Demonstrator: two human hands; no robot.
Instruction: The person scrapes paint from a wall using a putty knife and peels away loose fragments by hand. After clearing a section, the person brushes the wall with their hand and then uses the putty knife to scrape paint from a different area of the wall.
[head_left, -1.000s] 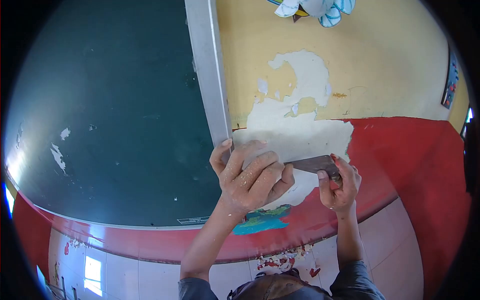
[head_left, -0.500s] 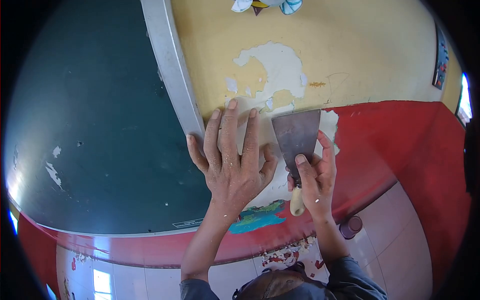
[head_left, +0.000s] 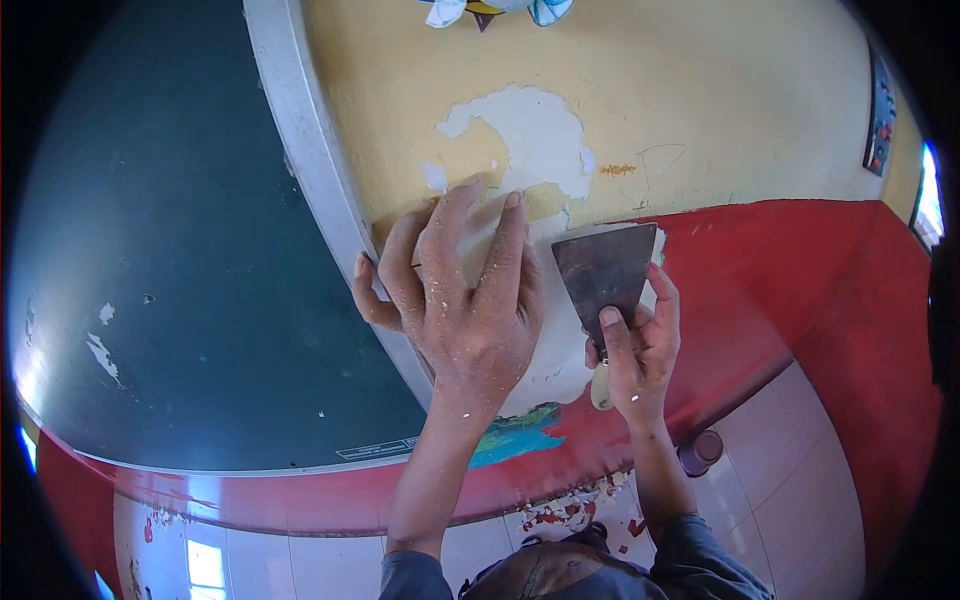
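Head view, R grip: my R grip [head_left: 640, 358] is clamped on the scraper [head_left: 603, 268] – thumb flat on the lower blade face, one fingertip by the blade's R edge.
Scraper posn: R of my L grip, in front of the bare patch [head_left: 557, 352]; wide edge up, pale handle [head_left: 601, 390] pointing down. Can't tell if the blade meets the wall.
L grip: my L grip [head_left: 458, 325] has fingers spread, over the patch & near the board's frame [head_left: 310, 130]; no obj visible in it.
Scraper handling: prob. light; blade looks like thin metal, so stiff w/ maybe slight flex, not fragile. Dusty skin may make it a bit slippery. Best hold: handle, thumb braced low on the blade, fingertips clear of the wide edge & corners.
Around: dark green board [head_left: 190, 270] on the L, yellow wall [head_left: 720, 120] above, red band [head_left: 765, 250] to the R, paint chips [head_left: 570, 510] on the floor below, dark cup [head_left: 702, 453] near my R forearm.
Hidden: L palm, blade's back, part of the handle behind my R grip. L thumb mostly behind the fingers; can't tell if the L fingertips press the wall.
Cut off: blue-white decoration [head_left: 550, 10] at top edge; corners black.
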